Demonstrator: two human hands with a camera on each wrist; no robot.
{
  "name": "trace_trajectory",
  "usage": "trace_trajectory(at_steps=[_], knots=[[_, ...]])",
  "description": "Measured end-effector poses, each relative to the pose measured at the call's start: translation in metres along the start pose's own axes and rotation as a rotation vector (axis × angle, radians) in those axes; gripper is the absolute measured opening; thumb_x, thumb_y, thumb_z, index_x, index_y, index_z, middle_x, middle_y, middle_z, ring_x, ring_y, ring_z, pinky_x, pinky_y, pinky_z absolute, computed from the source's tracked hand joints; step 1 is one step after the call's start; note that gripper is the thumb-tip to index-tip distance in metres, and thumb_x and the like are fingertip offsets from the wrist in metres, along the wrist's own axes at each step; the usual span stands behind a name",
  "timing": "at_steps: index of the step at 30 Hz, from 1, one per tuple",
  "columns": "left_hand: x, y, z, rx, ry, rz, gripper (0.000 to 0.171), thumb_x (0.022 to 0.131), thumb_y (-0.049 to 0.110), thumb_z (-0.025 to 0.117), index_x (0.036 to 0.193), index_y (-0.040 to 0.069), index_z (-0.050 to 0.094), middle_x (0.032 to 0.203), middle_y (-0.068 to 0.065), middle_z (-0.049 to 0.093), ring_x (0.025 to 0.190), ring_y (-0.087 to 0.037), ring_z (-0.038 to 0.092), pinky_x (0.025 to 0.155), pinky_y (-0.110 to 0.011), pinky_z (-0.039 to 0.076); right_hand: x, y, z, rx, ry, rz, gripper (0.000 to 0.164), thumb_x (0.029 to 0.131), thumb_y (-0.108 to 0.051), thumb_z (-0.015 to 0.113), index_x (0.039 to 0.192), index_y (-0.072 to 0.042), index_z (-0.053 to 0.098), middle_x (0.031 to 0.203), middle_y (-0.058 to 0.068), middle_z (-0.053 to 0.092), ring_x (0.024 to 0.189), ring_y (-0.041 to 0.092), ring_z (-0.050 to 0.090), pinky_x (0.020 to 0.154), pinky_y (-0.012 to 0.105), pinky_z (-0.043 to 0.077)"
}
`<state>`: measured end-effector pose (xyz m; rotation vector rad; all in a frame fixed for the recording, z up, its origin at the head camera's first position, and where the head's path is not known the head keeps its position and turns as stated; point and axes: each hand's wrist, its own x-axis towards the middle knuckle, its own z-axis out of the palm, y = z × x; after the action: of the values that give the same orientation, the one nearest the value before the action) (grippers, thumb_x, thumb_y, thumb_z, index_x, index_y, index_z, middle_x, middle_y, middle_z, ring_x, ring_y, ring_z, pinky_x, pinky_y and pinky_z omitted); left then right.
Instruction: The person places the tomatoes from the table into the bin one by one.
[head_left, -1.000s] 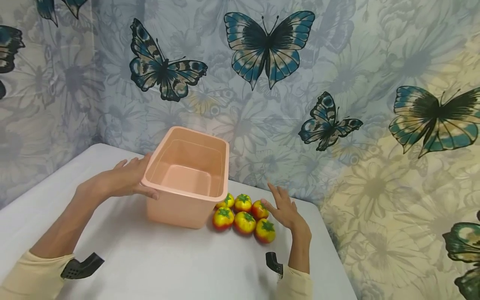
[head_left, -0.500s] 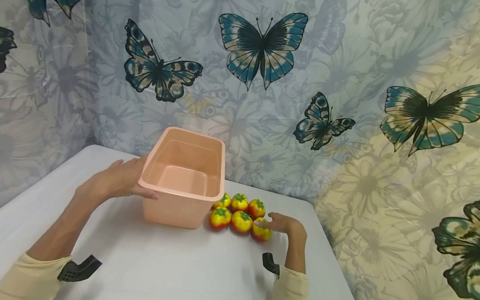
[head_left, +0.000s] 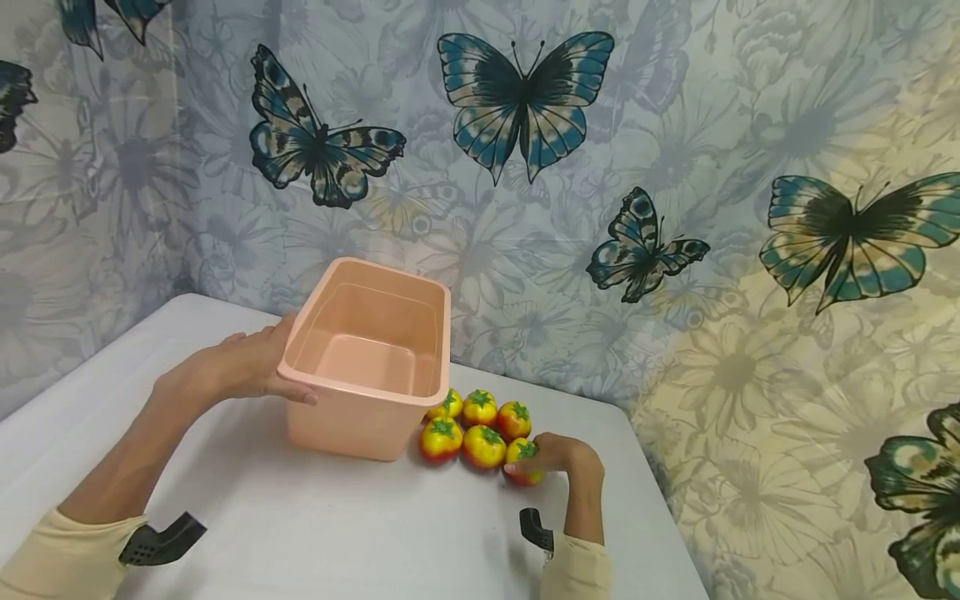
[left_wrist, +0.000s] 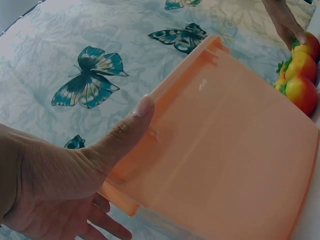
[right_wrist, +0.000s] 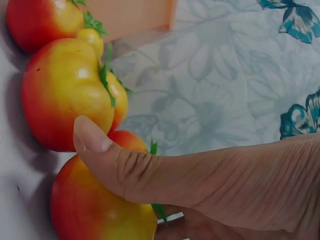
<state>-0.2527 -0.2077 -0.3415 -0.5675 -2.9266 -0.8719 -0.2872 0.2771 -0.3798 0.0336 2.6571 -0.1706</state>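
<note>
Six red-and-yellow fruits point(head_left: 483, 447) counted. One peach bin point(head_left: 337, 425) noted. Two hands tallied: left hand point(head_left: 255, 364), right hand point(head_left: 558, 454). Two black wrist devices point(head_left: 162, 542), seven wall butterflies point(head_left: 523, 104) recorded, some cut off.

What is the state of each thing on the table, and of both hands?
Peach plastic bin: open-topped, empty.
Front-right tomato in the head view: gripped.
Other five tomatoes: ungripped, clustered beside the bin.
Left hand: holding the bin near its rim.
Right hand: holding the front-right tomato.
</note>
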Motion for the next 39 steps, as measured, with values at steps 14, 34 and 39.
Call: trace_trajectory(at_steps=[14, 34, 39], knots=[[-0.001, 0.003, 0.001, -0.05, -0.02, 0.007, 0.135, 0.077, 0.06, 0.087, 0.162, -0.001, 0.002, 0.152, -0.032, 0.047, 0.128, -0.044, 0.061, 0.095, -0.068, 0.053, -0.001, 0.004, 0.002, 0.047, 0.01, 0.049, 0.081, 0.078, -0.063, 0.082, 0.131, -0.004, 0.063, 0.132, 0.013, 0.068, 0.122, 0.035, 0.062, 0.11, 0.061, 0.049], [-0.002, 0.004, -0.002, -0.046, -0.042, -0.035, 0.135, 0.076, 0.063, 0.086, 0.162, -0.003, 0.006, 0.148, -0.03, 0.053, 0.125, -0.041, 0.062, 0.091, -0.061, 0.055, -0.022, 0.008, -0.018, 0.102, 0.12, -0.076, 0.047, 0.082, -0.039, 0.083, 0.108, -0.008, 0.06, 0.096, 0.003, 0.06, 0.091, 0.021, 0.056, 0.08, 0.037, 0.049], [-0.002, 0.005, -0.001, -0.052, -0.046, -0.042, 0.134, 0.076, 0.063, 0.086, 0.161, -0.003, 0.007, 0.148, -0.03, 0.053, 0.124, -0.04, 0.063, 0.092, -0.061, 0.056, -0.03, 0.005, -0.025, 0.119, 0.193, -0.144, 0.059, 0.082, -0.041, 0.085, 0.123, -0.006, 0.06, 0.106, 0.004, 0.068, 0.096, 0.02, 0.062, 0.09, 0.044, 0.057]])
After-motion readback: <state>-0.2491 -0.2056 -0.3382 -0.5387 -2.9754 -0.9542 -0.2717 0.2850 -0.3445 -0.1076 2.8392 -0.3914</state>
